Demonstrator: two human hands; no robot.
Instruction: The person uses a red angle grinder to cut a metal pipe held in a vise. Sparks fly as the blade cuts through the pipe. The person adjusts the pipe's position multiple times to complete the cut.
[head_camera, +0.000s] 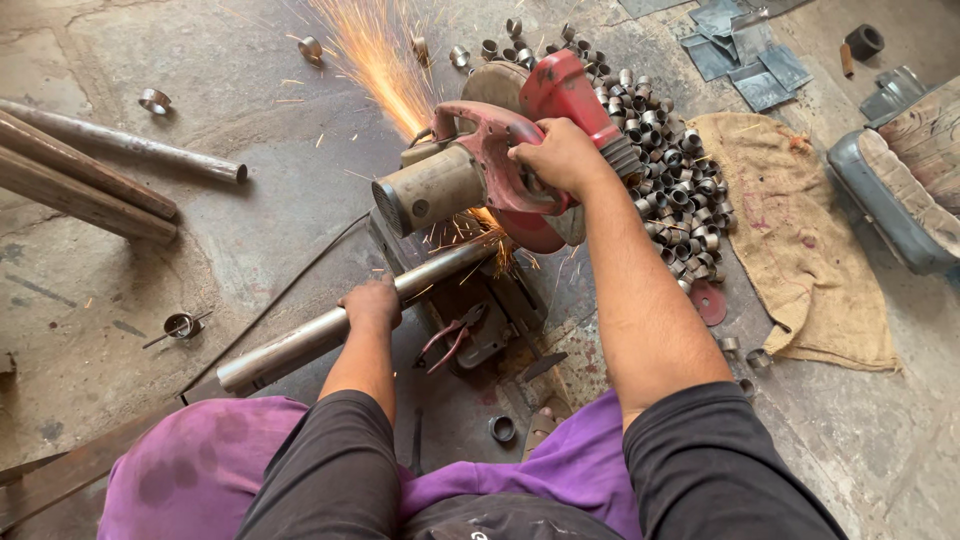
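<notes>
Head view: your right hand (562, 155) is wrapped tight around the red handle of the chop saw (500, 165), fingers fully curled, pressing the saw head down. Your left hand (372, 303) is closed over the steel pipe (330, 328), palm on top, fingers curled round it, pinning it on the saw base. The pipe runs from the near left of the saw up under the blade; the cut point sits just beyond your left hand, almost below your right. Sparks (375, 50) spray from the blade toward the far side of the saw.

Red-handled pliers (452, 335) lie on the saw base, just right of your left hand. A pile of cut rings (680, 170) sits on the floor right of the saw, touching a burlap sack (800, 240) further right. Longer pipes (90, 180) lie well left of the saw. No container with contents can be made out.
</notes>
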